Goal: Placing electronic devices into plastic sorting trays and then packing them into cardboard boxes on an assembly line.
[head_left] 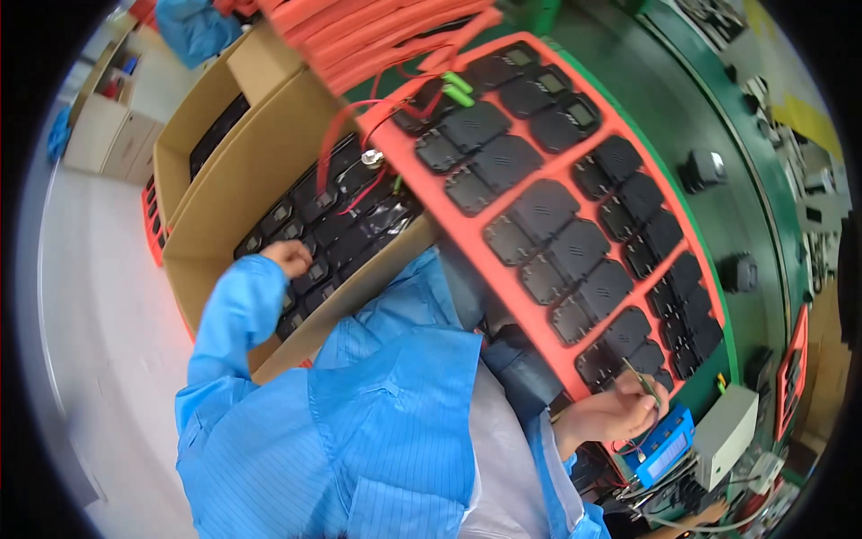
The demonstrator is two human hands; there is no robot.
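Note:
Inside a cardboard box point(211, 193) at the left, my left hand point(292, 258) reaches down to a layer of black plastic devices point(337, 234). Its fingers are curled together at the devices, and whatever they grip is hidden. My right hand point(620, 411) pinches a thin, pointed metal tool point(639, 377) at the near right corner of a red foam tray point(467, 220). The tool's tip points up toward black housings point(624, 337) lying in that tray. Several housings there lie opened out in pairs.
Stacked red foam trays point(368, 36) stand at the far side. Red wires and green clips point(458, 88) lie across the tray's far left corner. Near my right hand are a blue meter point(664, 449) and a light grey box point(725, 436). Two black parts point(705, 171) sit on the green bench point(718, 117).

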